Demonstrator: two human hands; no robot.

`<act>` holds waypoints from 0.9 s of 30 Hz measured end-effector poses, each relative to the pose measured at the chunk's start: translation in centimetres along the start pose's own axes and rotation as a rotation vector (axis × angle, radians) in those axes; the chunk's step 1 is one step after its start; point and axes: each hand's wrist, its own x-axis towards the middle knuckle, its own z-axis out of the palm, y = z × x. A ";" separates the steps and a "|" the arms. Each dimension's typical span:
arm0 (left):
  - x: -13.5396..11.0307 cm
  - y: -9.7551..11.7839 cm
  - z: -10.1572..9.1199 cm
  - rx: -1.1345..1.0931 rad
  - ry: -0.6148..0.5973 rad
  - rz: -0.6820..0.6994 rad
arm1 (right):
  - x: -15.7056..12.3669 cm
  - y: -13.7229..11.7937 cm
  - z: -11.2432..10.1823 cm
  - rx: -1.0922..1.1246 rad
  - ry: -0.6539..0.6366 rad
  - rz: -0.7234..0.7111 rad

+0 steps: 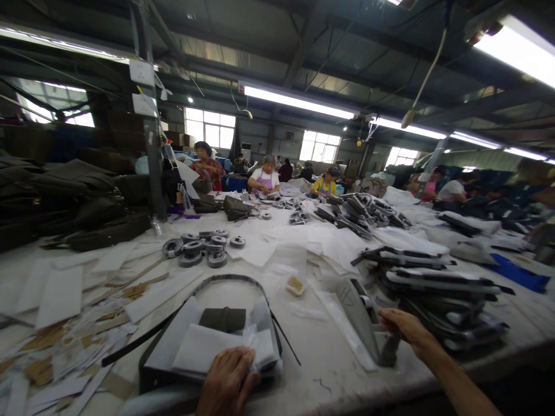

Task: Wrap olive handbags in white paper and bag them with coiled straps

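A dark handbag [150, 370] lies in front of me, wrapped partly in white paper [208, 349], with an olive flap piece [223, 319] showing between the sheets. A long thin black strap [139, 341] loops around its far side. My left hand [229, 378] rests on the paper at the bag's near edge, its fingers lying flat over it. To the right, my right hand [407, 329] pinches the near end of a folded olive-grey bag piece [368, 329], which lies slanted on the table. Its fingertips are partly hidden behind the piece.
Rolled straps [193, 245] sit beyond the bag. A small tub [296, 284] stands mid-table. Stacked bag parts [437, 294] rise at right; paper and card scraps [65, 346] cover the left. A post [155, 144] stands at far left. Several people [265, 176] work across the table.
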 end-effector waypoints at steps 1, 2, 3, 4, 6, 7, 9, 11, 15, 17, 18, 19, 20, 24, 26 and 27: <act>0.1 0.0 -0.1 -0.002 0.003 -0.002 | -0.3 -0.3 0.1 0.033 -0.006 0.019; 0.1 0.1 -0.2 -0.005 0.006 -0.003 | -0.6 -0.6 0.1 0.050 -0.006 0.027; 0.2 0.2 -0.3 -0.007 0.005 -0.004 | -1.0 -0.9 0.1 0.057 0.018 0.018; 0.2 0.2 -0.3 -0.009 0.005 -0.007 | -1.4 -1.2 -0.1 0.068 0.055 0.011; 0.3 0.3 -0.5 -0.012 0.007 -0.008 | -2.3 -1.7 -0.7 0.116 0.162 0.012; 0.3 0.3 -0.5 -0.013 0.014 -0.008 | -2.8 -1.9 -1.1 0.140 0.209 0.015; 0.4 0.3 -0.5 -0.014 0.028 -0.006 | -3.8 -2.1 -2.0 0.166 0.238 0.030; 0.5 0.3 -0.4 -0.013 0.043 0.001 | -4.8 -1.9 -2.8 0.163 0.201 0.056; 0.7 0.2 -0.4 -0.017 0.046 0.007 | -6.3 0.2 -2.8 0.126 0.166 0.133; 0.7 0.2 -0.4 -0.023 0.043 0.006 | -6.6 1.6 -2.2 0.095 0.152 0.162; 0.7 0.2 -0.4 -0.026 0.040 0.005 | -6.7 2.3 -1.8 0.077 0.146 0.168; 0.7 0.1 -0.3 -0.028 0.038 0.003 | -6.6 2.8 -1.4 0.056 0.141 0.169; 0.7 0.1 -0.3 -0.031 0.036 0.001 | -6.5 3.2 -1.1 0.032 0.138 0.166; 0.7 0.2 -0.5 -0.039 0.003 -0.014 | -5.8 3.2 -1.3 -0.136 0.130 0.139; 0.8 0.6 -1.0 -0.052 -0.050 -0.043 | -5.3 2.6 -2.3 -0.252 0.115 0.126; 0.8 0.9 -1.2 -0.065 -0.060 -0.064 | -4.9 2.3 -2.8 -0.314 0.109 0.119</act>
